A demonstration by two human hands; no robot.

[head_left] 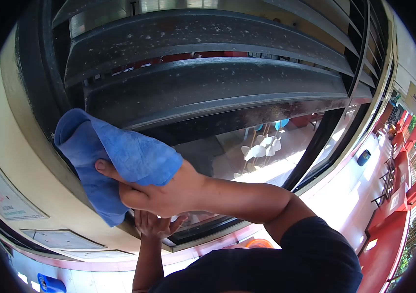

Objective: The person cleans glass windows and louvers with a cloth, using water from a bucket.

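A blue cloth (134, 151) is bunched in my right hand (174, 190), which reaches across to the left. The thumb lies over the cloth, and the other fingers are hidden by it. The cloth touches the left side of a dark window frame (42, 63), at the end of the lowest louver slat (218, 88). The slats are dark and speckled with pale spots. Below my right wrist, my left hand (153, 225) rests at the lower left corner of the window with its fingers stretched out. No held object shows in it.
Framed papers (10, 190) hang on the cream wall to the left. A glass pane (232, 156) under the slats shows white butterfly shapes. On the right runs a bright corridor with a red low wall (386, 229) and a bench (388, 180). A blue container (51, 283) stands at lower left.
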